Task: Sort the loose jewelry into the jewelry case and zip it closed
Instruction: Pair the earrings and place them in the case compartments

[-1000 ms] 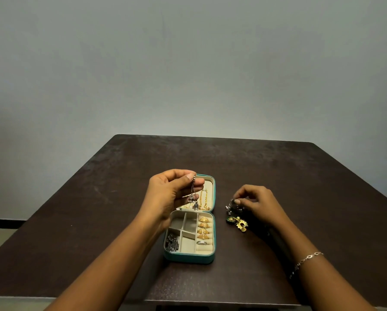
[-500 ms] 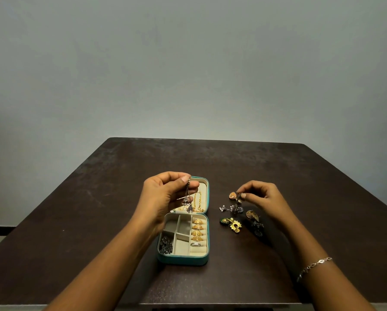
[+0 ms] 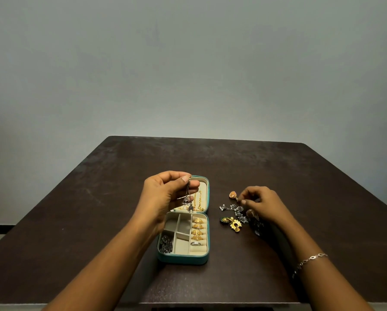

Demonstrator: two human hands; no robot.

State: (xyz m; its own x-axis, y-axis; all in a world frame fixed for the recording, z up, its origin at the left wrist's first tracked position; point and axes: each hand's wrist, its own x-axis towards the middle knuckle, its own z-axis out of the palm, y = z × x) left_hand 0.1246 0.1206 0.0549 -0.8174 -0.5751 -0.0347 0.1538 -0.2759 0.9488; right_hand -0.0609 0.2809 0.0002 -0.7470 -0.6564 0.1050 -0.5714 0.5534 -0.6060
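Pinching a silver earring above the open jewelry case toward the table's near edge, left hand should lower it gently into a vacant compartment; right hand pinches a gold piece.

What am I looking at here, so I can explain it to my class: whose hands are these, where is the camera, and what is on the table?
No machine here: a person works with bare hands, and the single camera sits on their head, looking down. On the dark table stands an open teal jewelry case, gold rings in one column. The left hand pinches dangling silver earrings above the case. The right hand, a bracelet on its wrist, reaches into the loose jewelry beside the case; whether its grip holds a piece is unclear.
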